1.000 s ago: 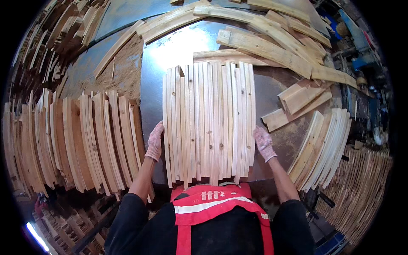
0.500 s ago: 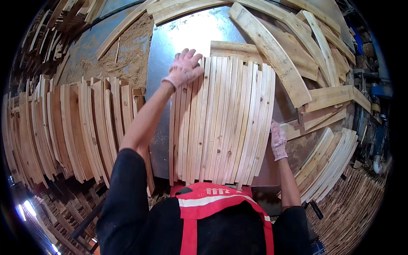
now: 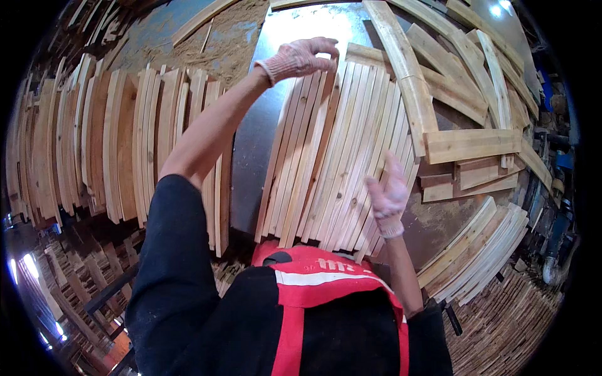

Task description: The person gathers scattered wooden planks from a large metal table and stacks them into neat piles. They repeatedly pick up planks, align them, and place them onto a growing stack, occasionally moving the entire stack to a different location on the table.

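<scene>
A row of narrow pale wooden strips (image 3: 351, 150) lies side by side on a shiny metal tabletop (image 3: 248, 169) in front of me. Over the far ends of the strips, my left hand (image 3: 300, 59) reaches in a knitted glove, its fingers bent and apart. A dark gap splits the strips just below that hand. My right hand (image 3: 389, 197), gloved too, hovers over or lightly touches the right part of the row. Its thumb and fingers are spread, with nothing held.
Curved boards (image 3: 404, 81) lie loosely piled at the far right. A long stack of upright boards (image 3: 119, 144) fills the left side. Another bundle of strips (image 3: 476, 250) sits at the lower right. Sawdust (image 3: 232, 44) covers the surface at the far left.
My right hand has come off the row's right edge and opened above the strips. The left hand has shifted right along the far ends. A gap now shows between strips; the view has turned slightly.
</scene>
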